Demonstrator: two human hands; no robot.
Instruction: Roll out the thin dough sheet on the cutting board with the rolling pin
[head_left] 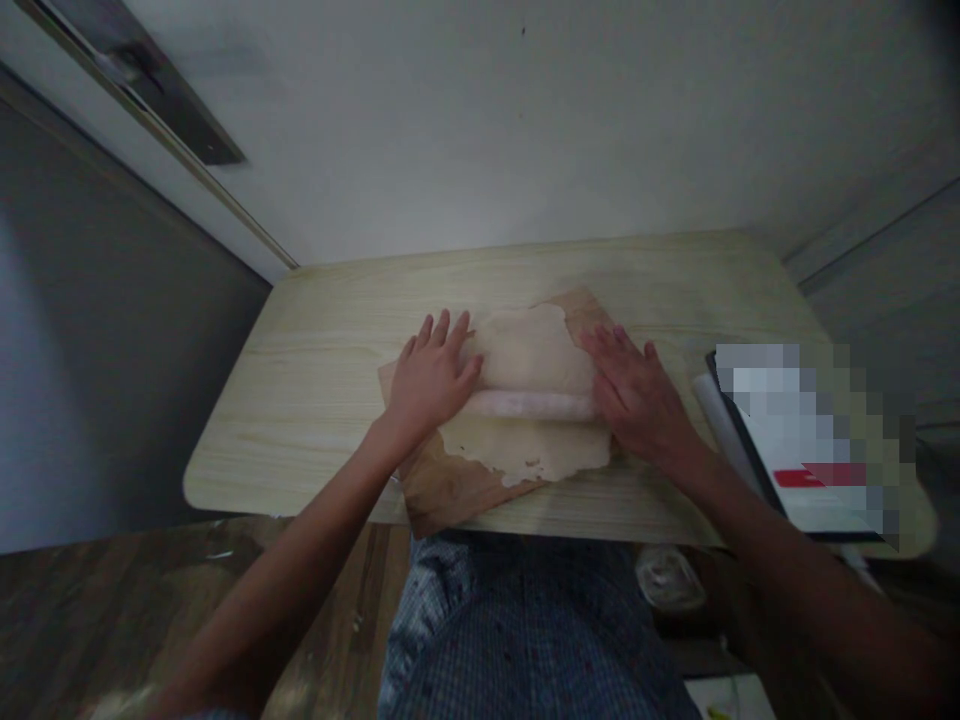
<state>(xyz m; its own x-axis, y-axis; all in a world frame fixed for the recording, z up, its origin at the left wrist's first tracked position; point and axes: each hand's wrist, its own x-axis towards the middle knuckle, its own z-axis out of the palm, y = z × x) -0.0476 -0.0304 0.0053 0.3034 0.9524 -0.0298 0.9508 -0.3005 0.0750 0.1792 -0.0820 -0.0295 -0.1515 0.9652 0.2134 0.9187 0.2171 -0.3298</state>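
A thin, pale, rolled-out sheet of dough point(525, 345) with ragged edges and a few small holes lies on a brown sheet point(450, 490) that looks like paper. Across the dough rests a pale rolling pin point(536, 405), running left to right. My left hand point(429, 378) lies palm down at its left end, fingers stretched out and spread. At the right end is my right hand point(637, 392), also palm down with fingers extended. Both ends of the pin are hidden under my palms.
The light wood-patterned table point(315, 380) stands against a white wall point(525, 150). A dark-edged tablet or framed sheet point(780, 470), partly blurred out, lies at the table's right. Below the front edge, a clear plastic container point(670, 578) shows near my lap.
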